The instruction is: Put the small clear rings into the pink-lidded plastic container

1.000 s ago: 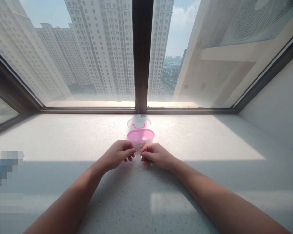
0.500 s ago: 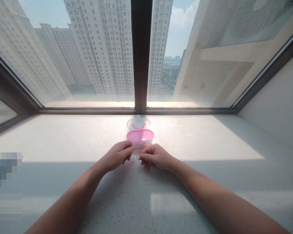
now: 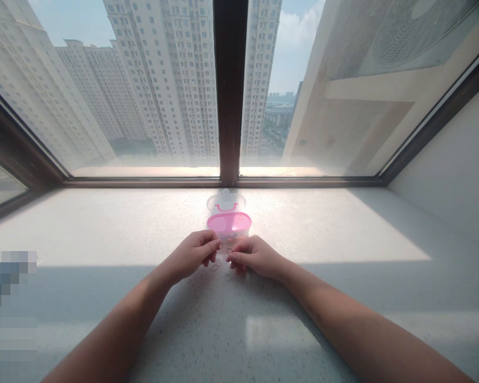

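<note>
My left hand pinches a small thin ring between thumb and fingertips. Facing it, my right hand is closed on another small thin ring, which looks dark. A narrow gap separates the two rings. Below the fingers, a few pale loops lie on the sill, too small to tell their kind. Just beyond my hands stands a clear plastic box with a pink lid. Behind that box is a clear oval lid or container with a pink curved handle.
The speckled white windowsill carries all of this. Dark window frames rise at the back, with tall buildings outside. On the right a white wall borders the sill. A blurred patch covers something at the left edge.
My left hand has shifted very slightly to the right, so its ring shows a little nearer to the other one. My right hand stays almost still.
</note>
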The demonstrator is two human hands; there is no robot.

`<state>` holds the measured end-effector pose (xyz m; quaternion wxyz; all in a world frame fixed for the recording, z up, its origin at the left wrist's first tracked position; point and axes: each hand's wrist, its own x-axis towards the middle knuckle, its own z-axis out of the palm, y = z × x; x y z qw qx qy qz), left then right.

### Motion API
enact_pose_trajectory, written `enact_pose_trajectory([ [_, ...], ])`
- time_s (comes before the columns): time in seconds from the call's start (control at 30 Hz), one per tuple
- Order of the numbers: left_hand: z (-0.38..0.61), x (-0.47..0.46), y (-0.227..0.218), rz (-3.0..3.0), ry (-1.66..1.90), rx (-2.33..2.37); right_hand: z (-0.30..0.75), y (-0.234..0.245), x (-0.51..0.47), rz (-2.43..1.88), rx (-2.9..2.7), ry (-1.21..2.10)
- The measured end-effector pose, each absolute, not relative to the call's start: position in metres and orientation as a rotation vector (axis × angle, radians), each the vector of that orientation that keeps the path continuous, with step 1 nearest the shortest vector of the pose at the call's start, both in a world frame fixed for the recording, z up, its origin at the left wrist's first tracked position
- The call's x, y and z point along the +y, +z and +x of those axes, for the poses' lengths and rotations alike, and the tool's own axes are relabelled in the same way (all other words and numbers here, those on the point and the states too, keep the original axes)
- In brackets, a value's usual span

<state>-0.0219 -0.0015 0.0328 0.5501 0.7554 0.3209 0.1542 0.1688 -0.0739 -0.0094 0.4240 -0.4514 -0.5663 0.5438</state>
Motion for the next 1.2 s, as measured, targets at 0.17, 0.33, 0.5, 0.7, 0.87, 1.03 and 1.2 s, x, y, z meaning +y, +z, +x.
enact_pose_trajectory([
  [0.17, -0.0197, -0.0005, 0.0277, 1.725, 0.414, 0.736, 0.1687, -0.0096, -0.0734, -1.138, -1.415, 1.357],
  [0.33, -0.0186, -0.0007, 0.0266, 1.698, 0.405, 0.719, 0.1682, -0.0099, -0.0739, -1.144, -1.407, 1.355],
  [0.5, -0.0188, -0.0014, 0.0253, 1.605, 0.385, 0.688, 0.1678, -0.0096, -0.0740, -1.146, -1.375, 1.350],
  [0.7, -0.0188, -0.0028, 0.0278, 1.576, 0.379, 0.678, 0.1676, -0.0070, -0.0745, -1.143, -1.361, 1.352],
  [0.87, -0.0183, -0.0038, 0.0315, 1.560, 0.327, 0.736, 0.1674, -0.0044, -0.0751, -1.154, -1.386, 1.344],
  [1.03, -0.0191, -0.0036, 0.0305, 1.533, 0.310, 0.775, 0.1685, -0.0070, -0.0739, -1.145, -1.386, 1.352],
  [1.2, -0.0203, -0.0048, 0.0324, 1.563, 0.298, 0.780, 0.1686, -0.0083, -0.0741, -1.149, -1.384, 1.357],
])
